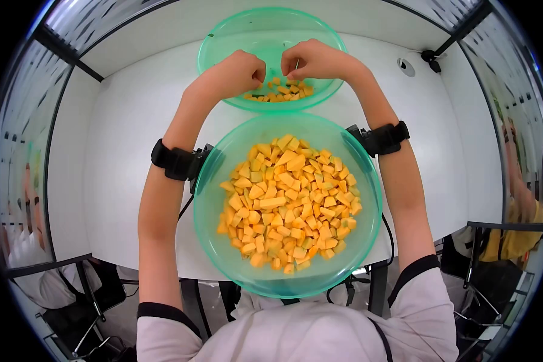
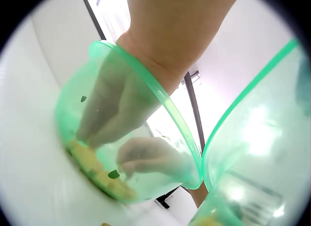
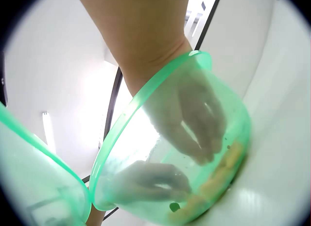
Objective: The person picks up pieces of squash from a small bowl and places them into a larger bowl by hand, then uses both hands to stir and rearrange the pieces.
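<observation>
Two hands in bowl (image 1: 271, 36), top centre: your left hand (image 1: 241, 73), right hand (image 1: 315, 60), fingers bent, grip can't be told. Probably picking through orange chunks (image 1: 283, 90); next pick needs light pinch.

The near bowl (image 1: 241, 274) stands at the front of the table (image 1: 127, 133), a heap of pieces (image 1: 289, 205) spread across its bottom. Directly behind the near bowl is the far bowl (image 1: 235, 42), a smaller group of pieces (image 1: 292, 92) lying in its front part. Both hands are inside the far bowl, behind the near bowl: the left hand (image 1: 244, 69) to the left, the right hand (image 1: 314, 60) to the right. A cable (image 1: 392, 241) runs right of the near bowl. The cable hole (image 1: 406, 67) lies behind it and to the right. The person's torso (image 1: 320, 332) is before it.
</observation>
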The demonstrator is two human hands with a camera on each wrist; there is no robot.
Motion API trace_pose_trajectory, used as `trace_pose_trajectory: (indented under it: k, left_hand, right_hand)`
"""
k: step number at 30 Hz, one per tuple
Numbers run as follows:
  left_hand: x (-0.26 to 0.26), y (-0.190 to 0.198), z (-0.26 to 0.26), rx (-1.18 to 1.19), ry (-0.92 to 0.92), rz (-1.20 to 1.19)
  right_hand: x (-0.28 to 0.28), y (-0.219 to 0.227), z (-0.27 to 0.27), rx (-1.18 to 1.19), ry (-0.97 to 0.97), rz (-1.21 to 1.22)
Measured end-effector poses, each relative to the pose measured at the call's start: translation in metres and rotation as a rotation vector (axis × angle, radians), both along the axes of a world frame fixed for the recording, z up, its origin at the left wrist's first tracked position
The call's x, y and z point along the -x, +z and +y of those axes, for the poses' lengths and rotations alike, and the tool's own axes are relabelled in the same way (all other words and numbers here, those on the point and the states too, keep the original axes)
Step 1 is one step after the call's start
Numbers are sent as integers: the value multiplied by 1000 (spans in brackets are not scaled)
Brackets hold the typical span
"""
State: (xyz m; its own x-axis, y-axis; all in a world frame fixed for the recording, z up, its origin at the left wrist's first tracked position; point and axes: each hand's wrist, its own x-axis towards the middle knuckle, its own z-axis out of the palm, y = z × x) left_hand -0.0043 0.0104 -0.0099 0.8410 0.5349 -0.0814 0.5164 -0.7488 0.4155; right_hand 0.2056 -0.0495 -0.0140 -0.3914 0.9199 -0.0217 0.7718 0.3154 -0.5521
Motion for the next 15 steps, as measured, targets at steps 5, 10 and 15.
trace_pose_trajectory:
  k: [5,10,15]
  left_hand:
    - [0,0,0,-6,1,-33]
    - [-1,1,-5,-15,12,-105]
    - [1,-3,-3,-1,-1,-157]
  right_hand:
    - [1,2,-3,-36,-29,36]
    - [0,5,-11,-135,-47,241]
    - [1,7,-14,-157,-88,289]
